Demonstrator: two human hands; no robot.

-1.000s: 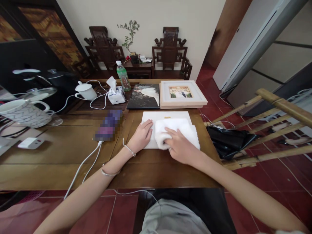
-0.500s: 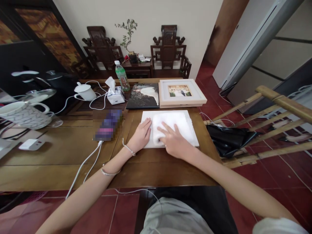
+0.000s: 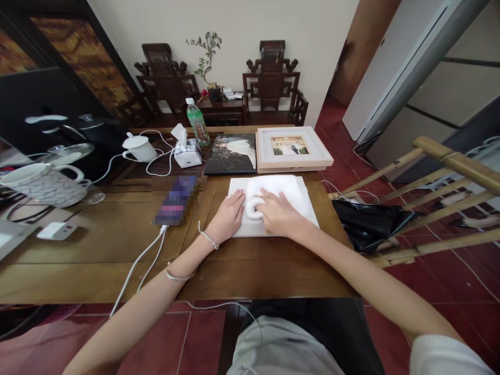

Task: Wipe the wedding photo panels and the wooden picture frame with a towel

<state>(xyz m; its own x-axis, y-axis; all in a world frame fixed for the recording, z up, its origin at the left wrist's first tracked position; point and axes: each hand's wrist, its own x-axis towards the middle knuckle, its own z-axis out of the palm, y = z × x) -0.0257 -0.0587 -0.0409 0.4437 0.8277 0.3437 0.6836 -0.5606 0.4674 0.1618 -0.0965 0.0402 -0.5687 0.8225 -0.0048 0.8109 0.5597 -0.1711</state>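
A flat white board or panel [image 3: 246, 228] lies on the wooden table in front of me. On top of it is a folded, fluffy white cloth [image 3: 291, 183]. My right hand [image 3: 279, 212] presses on the cloth, fingers over its top and a fingertip in the rolled fold at its left side. My left hand [image 3: 229, 216] rests flat along the board's left edge, fingers stretched out and holding nothing. Much of the board's surface is covered by the cloth and my right hand.
Behind the board lie a dark photo panel [image 3: 231, 154] and a pale picture frame [image 3: 326, 156]. Leftward are a blurred-out phone [image 3: 175, 200] with a cable, a tissue box [image 3: 188, 154], a green bottle [image 3: 198, 122] and cups. A bamboo chair [image 3: 449, 148] stands at right.
My right hand has slid the cloth slightly away from me across the board, uncovering more of the near edge. My left hand stays in place on the board's left side.
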